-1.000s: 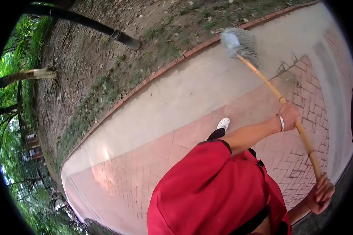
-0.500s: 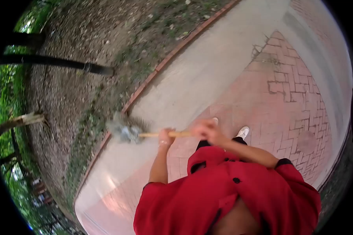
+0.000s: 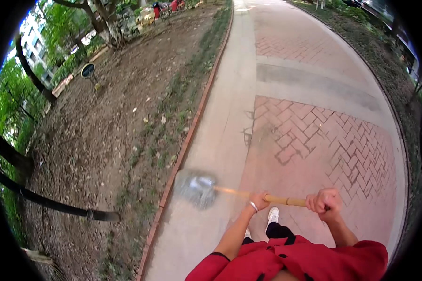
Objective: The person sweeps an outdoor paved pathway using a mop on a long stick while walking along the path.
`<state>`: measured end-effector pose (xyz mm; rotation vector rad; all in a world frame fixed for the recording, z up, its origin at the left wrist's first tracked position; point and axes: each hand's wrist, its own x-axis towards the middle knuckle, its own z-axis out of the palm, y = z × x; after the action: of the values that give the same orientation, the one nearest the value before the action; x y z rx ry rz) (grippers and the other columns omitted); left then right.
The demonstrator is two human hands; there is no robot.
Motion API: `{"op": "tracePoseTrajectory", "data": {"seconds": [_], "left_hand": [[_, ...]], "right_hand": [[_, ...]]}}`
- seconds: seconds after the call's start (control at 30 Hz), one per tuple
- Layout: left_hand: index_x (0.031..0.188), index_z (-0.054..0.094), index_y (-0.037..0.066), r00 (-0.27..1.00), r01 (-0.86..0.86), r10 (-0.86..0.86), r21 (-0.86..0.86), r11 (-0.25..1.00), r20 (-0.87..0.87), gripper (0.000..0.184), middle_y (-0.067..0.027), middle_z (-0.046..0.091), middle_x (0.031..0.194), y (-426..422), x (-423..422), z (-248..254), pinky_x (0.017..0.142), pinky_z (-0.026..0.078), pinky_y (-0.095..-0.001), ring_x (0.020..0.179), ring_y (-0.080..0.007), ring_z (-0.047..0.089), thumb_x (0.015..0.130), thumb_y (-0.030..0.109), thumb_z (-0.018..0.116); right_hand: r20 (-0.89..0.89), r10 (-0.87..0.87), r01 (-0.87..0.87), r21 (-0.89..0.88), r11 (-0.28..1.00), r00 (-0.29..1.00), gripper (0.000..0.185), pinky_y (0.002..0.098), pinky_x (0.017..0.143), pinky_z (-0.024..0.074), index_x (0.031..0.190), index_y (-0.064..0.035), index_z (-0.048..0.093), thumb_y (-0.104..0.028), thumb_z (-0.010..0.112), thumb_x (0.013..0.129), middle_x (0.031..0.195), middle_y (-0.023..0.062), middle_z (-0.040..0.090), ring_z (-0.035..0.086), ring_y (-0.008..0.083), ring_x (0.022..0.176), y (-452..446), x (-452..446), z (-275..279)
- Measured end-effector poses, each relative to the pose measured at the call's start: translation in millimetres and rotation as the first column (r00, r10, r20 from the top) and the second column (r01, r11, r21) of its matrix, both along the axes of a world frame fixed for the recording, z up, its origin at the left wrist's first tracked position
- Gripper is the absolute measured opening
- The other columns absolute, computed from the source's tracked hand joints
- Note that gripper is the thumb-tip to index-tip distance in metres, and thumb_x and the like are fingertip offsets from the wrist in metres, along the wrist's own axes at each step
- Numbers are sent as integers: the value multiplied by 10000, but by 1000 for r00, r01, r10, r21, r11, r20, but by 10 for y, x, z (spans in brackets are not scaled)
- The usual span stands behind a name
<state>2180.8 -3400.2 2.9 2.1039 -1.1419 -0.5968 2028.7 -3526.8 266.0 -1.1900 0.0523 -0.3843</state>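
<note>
Both of my hands grip the light bamboo handle of a broom (image 3: 286,201), which reaches out to the left across my body. My left hand (image 3: 259,201), with a pale band at the wrist, is wrapped round the middle of the handle. Closed round the handle's near end is my right hand (image 3: 324,201). The grey, bushy broom head (image 3: 198,189) is blurred by motion and lies over the pale concrete strip (image 3: 211,154), close to the brick edging (image 3: 177,164).
Red herringbone paving (image 3: 323,126) runs ahead, crossed by a grey band (image 3: 309,84). Left of the edging is bare soil (image 3: 103,140) with leaves, a dark pole (image 3: 51,201), trees and a small round sign (image 3: 87,70). My white shoe (image 3: 273,215) stands below the handle.
My view has swung up and along the path. The broom head has come off the edging's plants onto the concrete, and my hands now sit further right in view, still on the handle.
</note>
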Motion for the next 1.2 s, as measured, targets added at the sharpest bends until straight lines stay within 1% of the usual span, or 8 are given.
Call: {"op": "tracePoseTrajectory", "data": {"seconds": [0.27, 0.47, 0.73, 0.9, 1.07, 1.13, 1.17, 1.2], "left_hand": [[609, 573, 121, 963, -124, 173, -227, 966, 209, 97, -120, 565, 582, -1055, -45, 1010, 502, 428, -423, 563, -328, 561, 690, 173, 582], [640, 614, 105, 938, -312, 322, -96, 945, 126, 138, -134, 572, 581, -1028, -410, 582, 515, 448, -422, 563, -350, 561, 729, 204, 579], [662, 628, 88, 806, -517, 568, 272, 812, -165, 113, -173, 592, 644, -556, -222, -299, 540, 460, -445, 611, -364, 585, 699, 192, 600], [652, 613, 93, 944, -266, 284, 122, 956, -168, 84, -150, 582, 629, -1402, 313, -114, 561, 454, -439, 613, -355, 573, 685, 165, 584], [736, 641, 170, 991, -43, 43, -4, 999, -129, 101, -105, 593, 682, -3093, 971, 419, 602, 461, -437, 685, -309, 584, 640, 186, 614], [838, 605, 127, 974, -38, 122, -397, 917, 189, 181, -106, 602, 789, -3761, 1119, -14, 654, 449, -439, 736, -299, 576, 680, 212, 584], [780, 600, 126, 998, 55, -50, -152, 987, 39, 134, -79, 605, 766, -4044, 1446, 284, 690, 428, -464, 775, -282, 573, 693, 219, 558], [695, 580, 139, 995, 97, -103, -251, 963, -10, 89, -57, 595, 679, -4246, 1735, 363, 682, 420, -451, 742, -272, 574, 683, 220, 543]], "right_hand": [[355, 21, -35, 31, 999, 934, 451, 314, 427, 308, 554, -84, 358, -411, 490, 836, 388, -13, 329, 288, 121, 349, -1134, -136, 403], [161, -83, 11, 404, 915, 984, 505, 286, 433, 317, 639, -91, 373, -559, 468, 802, 432, -46, 298, 299, 96, 379, -1841, 75, -189], [-149, 328, -244, 410, 879, 933, 335, 269, 424, 324, 541, -73, 375, -182, 454, 847, 453, -3, 335, 328, 101, 393, -1398, 1333, -926], [-307, -92, 171, 241, 955, 947, 355, 271, 384, 295, 530, -75, 386, -190, 430, 862, 443, 18, 383, 364, 116, 371, -2067, 1572, -777], [-26, -288, 289, 131, 948, 957, 306, 246, 383, 250, 638, -135, 325, -312, 401, 876, 421, -52, 268, 245, 89, 359, -3127, 1576, 110], [58, -344, 346, -29, 938, 937, 311, 217, 398, 269, 618, -145, 325, -306, 405, 872, 416, -55, 257, 247, 74, 359, -3338, 1723, 329], [78, -389, 394, -58, 917, 918, 321, 230, 426, 292, 612, -143, 319, -312, 404, 871, 428, -55, 272, 265, 78, 374, -3384, 1801, 303], [101, -431, 439, -88, 894, 897, 331, 243, 454, 315, 606, -140, 313, -318, 403, 869, 439, -55, 288, 283, 82, 390, -3433, 1891, 265]]}}
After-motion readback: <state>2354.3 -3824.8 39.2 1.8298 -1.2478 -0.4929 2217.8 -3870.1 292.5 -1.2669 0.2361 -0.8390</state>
